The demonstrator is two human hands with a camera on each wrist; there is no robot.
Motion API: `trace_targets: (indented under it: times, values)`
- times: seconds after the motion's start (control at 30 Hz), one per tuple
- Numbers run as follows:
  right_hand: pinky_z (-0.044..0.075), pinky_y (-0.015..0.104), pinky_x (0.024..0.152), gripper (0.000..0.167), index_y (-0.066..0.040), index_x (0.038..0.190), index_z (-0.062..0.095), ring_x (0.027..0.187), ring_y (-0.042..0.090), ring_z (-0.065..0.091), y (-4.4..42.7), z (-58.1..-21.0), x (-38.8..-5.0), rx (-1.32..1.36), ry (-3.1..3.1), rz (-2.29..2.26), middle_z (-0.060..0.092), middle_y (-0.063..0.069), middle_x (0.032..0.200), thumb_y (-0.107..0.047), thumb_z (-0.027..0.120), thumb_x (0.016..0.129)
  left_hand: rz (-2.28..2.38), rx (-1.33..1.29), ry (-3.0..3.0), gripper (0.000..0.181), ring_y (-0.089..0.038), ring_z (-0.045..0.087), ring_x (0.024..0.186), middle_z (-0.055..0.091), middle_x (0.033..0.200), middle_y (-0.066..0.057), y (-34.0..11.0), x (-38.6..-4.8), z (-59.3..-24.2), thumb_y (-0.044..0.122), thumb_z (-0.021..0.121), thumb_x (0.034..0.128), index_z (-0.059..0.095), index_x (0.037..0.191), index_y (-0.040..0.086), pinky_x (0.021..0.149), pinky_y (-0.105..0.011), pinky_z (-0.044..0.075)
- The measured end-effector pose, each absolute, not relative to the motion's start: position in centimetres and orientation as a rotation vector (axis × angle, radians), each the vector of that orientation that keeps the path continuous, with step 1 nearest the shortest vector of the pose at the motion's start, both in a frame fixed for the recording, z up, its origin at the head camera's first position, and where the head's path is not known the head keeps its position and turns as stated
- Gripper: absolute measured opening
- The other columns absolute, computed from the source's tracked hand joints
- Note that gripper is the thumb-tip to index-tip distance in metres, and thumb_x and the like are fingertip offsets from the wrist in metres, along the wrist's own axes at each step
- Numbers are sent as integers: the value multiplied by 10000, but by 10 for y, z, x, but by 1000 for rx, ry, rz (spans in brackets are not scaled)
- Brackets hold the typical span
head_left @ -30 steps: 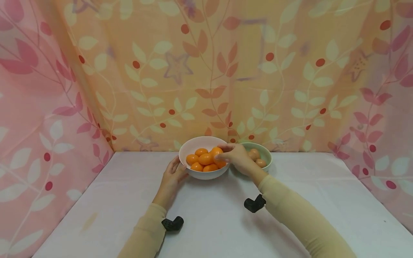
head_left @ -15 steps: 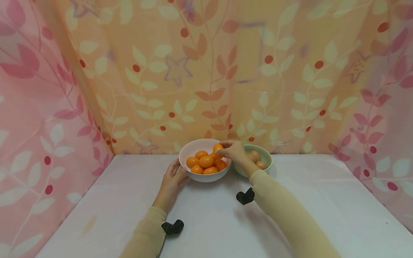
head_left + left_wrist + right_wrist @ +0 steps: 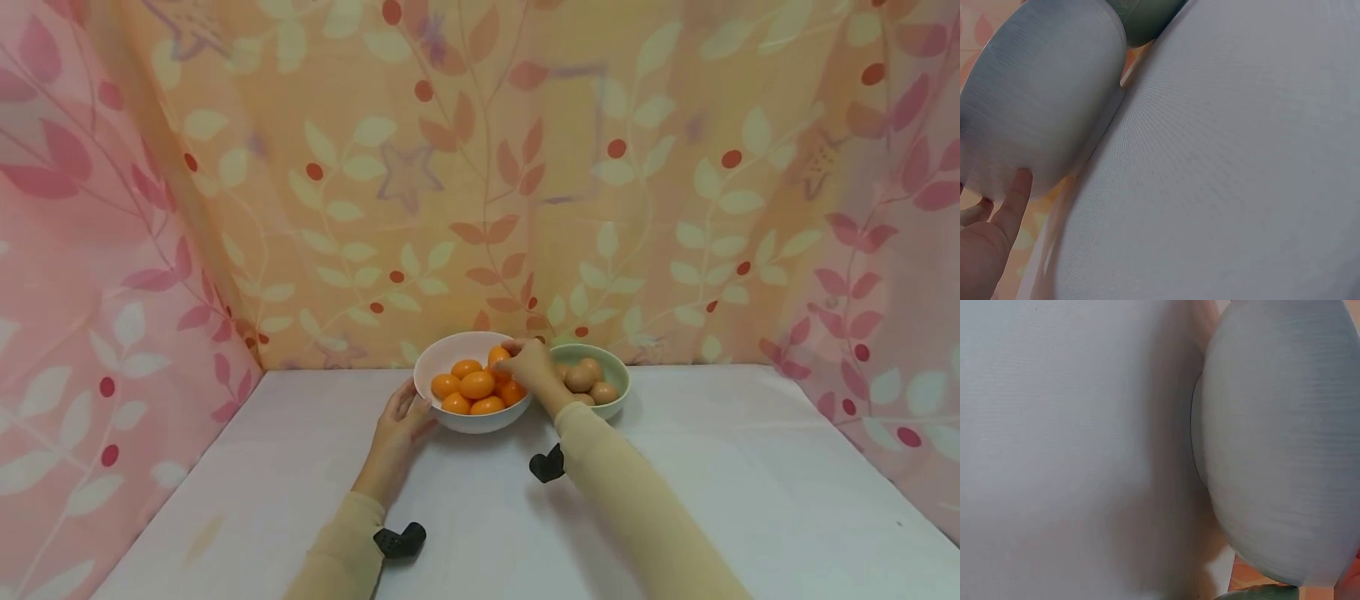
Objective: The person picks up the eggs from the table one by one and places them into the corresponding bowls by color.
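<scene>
A bowl, pinkish-white inside (image 3: 438, 357) and pale outside (image 3: 1047, 81), stands at the back middle of the table. Several smooth oval orange fruits (image 3: 477, 385) lie in it. My left hand (image 3: 395, 425) holds this bowl at its left side; in the left wrist view the thumb (image 3: 1020, 187) touches the outer wall. Over the bowl's right rim, my right hand (image 3: 531, 368) pinches one orange fruit (image 3: 498, 356) between thumb and fingers, above the others. The right wrist view shows the bowl's outer wall (image 3: 1279, 437) and not the fingers.
A green bowl (image 3: 621, 377) with several brown eggs (image 3: 579, 379) stands close by on the right, partly behind my right hand. White cloth covers the table (image 3: 480, 517). A patterned curtain (image 3: 337, 250) rises right behind both bowls.
My right hand lifted the orange fruit a little, then shifted left and slightly lower with it. More eggs now show behind it. My left hand stays on the bowl; the head view has tilted slightly.
</scene>
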State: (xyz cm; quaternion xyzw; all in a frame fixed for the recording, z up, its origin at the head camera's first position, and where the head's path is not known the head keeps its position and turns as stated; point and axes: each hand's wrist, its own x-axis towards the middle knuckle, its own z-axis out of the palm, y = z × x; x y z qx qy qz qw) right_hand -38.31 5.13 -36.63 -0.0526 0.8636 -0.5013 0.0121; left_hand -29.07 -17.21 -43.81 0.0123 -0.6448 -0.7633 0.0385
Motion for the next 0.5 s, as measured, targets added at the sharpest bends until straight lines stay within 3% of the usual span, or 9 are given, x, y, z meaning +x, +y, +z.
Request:
trace_targets:
  times: [0.3, 0.5]
  values:
    - [524, 368, 1047, 452, -30, 1268, 660, 1166, 265, 607, 44, -371, -384, -185, 2814, -1393, 678, 130, 1261, -152, 775, 848, -2346, 34, -1978, 670, -277, 365, 1467, 214, 1659, -85, -173, -290, -438, 255, 587, 1010, 243, 1575, 153, 1150, -482, 415]
    - [580, 350, 930, 362, -20, 1212, 697, 1063, 281, 653, 56, -363, -380, -230, 2791, -1488, 709, 148, 1201, -125, 747, 869, -2364, 0, -1950, 666, -291, 379, 1458, 230, 1651, -88, -173, -296, -438, 245, 595, 1006, 254, 1570, 151, 1147, -485, 418]
